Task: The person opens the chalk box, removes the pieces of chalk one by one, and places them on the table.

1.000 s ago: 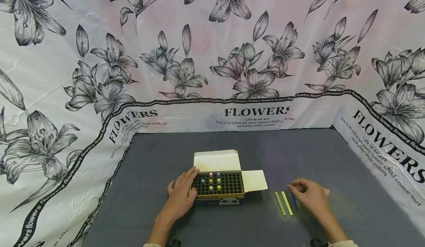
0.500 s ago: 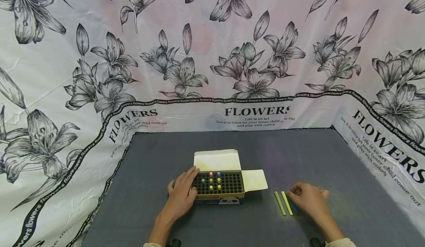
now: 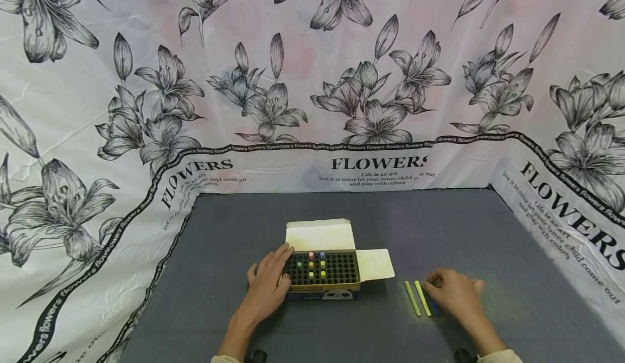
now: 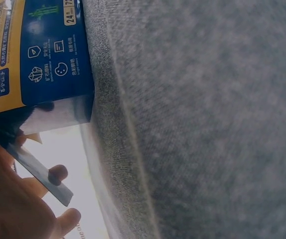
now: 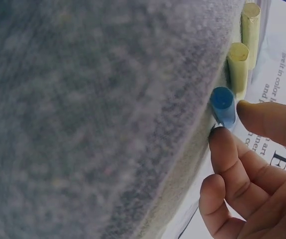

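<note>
An open blue-and-yellow chalk box [image 3: 323, 290] lies on the grey cloth, with a few coloured chalk ends [image 3: 316, 264] standing in its black grid. My left hand [image 3: 279, 268] rests flat against the box's left side, fingers straight; the left wrist view shows the box's printed side [image 4: 38, 55] beside those fingers [image 4: 58, 174]. Right of the box lie two yellow chalks [image 3: 412, 298] [image 3: 422, 298] and a blue chalk [image 3: 433, 307]. My right hand [image 3: 432, 288] covers the blue one. In the right wrist view the thumb and forefinger [image 5: 222, 144] pinch the blue chalk [image 5: 223, 105] beside the yellow chalks [image 5: 237, 64].
The box's white lid flap [image 3: 319, 237] stands open at the back and a side flap [image 3: 375, 265] lies to its right. A white cloth printed with flowers [image 3: 312, 81] rises behind and on both sides of the grey table [image 3: 342, 216].
My right hand has sunk a little onto the blue chalk and closed its fingers on it. The left hand and the box have not moved.
</note>
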`<state>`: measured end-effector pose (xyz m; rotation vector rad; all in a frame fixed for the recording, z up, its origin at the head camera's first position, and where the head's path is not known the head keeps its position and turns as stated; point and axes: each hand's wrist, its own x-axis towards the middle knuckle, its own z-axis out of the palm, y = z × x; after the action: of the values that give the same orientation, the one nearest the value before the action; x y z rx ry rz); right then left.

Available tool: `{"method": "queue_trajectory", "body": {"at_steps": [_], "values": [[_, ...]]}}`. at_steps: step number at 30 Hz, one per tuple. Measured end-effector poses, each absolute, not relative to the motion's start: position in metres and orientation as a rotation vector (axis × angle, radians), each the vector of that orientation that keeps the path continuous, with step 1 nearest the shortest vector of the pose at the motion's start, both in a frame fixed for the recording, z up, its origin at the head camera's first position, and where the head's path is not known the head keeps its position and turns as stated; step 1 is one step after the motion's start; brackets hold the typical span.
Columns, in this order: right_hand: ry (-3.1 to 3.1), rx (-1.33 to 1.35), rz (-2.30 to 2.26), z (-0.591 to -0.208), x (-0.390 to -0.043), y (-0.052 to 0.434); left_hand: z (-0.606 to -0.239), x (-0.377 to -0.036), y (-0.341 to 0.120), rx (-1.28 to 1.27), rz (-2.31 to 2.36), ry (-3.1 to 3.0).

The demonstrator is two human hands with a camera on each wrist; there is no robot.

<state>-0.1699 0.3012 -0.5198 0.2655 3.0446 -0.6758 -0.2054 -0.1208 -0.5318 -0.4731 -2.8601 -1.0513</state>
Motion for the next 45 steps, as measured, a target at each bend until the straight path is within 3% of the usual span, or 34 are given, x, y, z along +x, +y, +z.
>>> {"method": "queue_trajectory", "body": {"at_steps": [13,21,29,37,45], "values": [[3.288,0.244,-0.856,-0.509,-0.167,0.287,-0.531,-0.207,-0.121,-0.468,-1.05,-2.873],[3.439,0.153,-1.247,-0.5,-0.167,0.252,-0.532,-0.205,-0.119,-0.467,-1.048,-2.868],[3.499,-0.204,-1.548,-0.503,-0.178,0.215,-0.532,-0.204,-0.118,-0.474,-1.024,-2.833],[3.489,-0.596,-1.493,-0.511,-0.188,0.183,-0.529,-0.204,-0.12,-0.477,-1.038,-2.86],[3.412,-0.817,-1.263,-0.516,-0.193,0.15,-0.53,-0.206,-0.12,-0.468,-1.046,-2.875]]}}
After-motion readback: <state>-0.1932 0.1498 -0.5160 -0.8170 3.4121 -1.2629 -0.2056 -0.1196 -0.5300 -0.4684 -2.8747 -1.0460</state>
